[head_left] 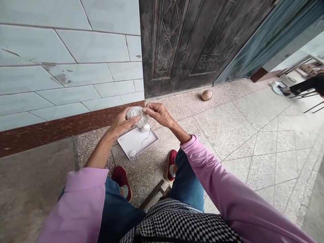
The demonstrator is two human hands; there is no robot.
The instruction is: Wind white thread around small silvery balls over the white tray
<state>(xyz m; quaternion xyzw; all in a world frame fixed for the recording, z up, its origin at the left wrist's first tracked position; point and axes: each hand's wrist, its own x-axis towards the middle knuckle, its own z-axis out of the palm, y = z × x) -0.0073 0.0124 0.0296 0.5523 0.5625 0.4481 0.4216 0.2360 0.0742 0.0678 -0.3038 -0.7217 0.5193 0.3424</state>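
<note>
Pretty simple setup here: someone's sitting low on a terrazzo floor (pixel 227 141), working a ball of silvery-white thread (pixel 136 115) at centre frame, up in front of their knees. The left hand (pixel 120 123) cups it from below and the side, fingers curled round, while the right hand (pixel 159 114) comes in from the other side, its fingers (pixel 148 109) pinched together on the ball's upper right. A smaller thread ball (pixel 145 128) sits just under the big one, and a thin strand (pixel 146 138) runs down over a white tray (pixel 121 141) on the floor, with another tiny ball (pixel 132 154) in it. Further off, upper centre, a brown round object (pixel 207 95) lies beside a dark embossed metal door (pixel 177 44).
</note>
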